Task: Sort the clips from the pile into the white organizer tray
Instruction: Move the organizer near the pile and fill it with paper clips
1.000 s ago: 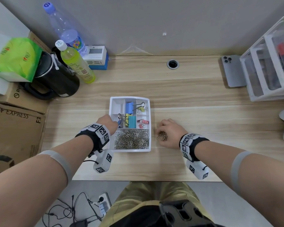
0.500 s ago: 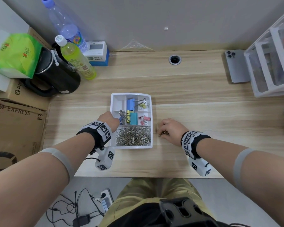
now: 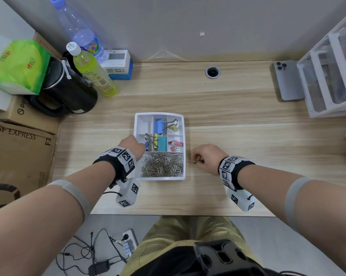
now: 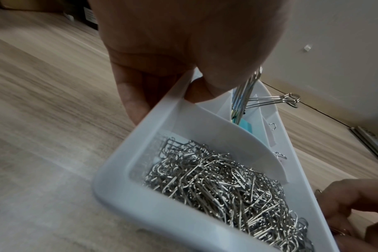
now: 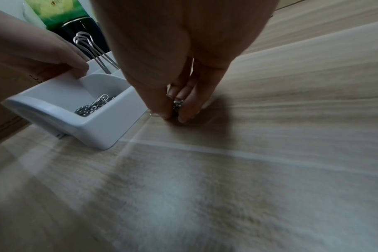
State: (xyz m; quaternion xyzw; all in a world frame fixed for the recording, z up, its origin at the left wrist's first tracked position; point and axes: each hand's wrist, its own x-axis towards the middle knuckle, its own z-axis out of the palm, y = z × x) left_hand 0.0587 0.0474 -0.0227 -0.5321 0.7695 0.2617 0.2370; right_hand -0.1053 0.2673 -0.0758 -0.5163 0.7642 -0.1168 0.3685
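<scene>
Under the right hand, pinched fingertips gather small paper clips: light, springy, prone to tangle and slip.

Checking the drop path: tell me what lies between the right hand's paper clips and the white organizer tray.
Only a narrow strip of bare wooden desk separates the right hand, pinching silver paper clips, from the white plastic organizer tray; the head view shows it.

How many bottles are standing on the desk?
2: a clear plastic water bottle with a blue cap against the wall at far left, and a yellow-green drink bottle with a white cap just in front. Others may hide behind clutter.
</scene>
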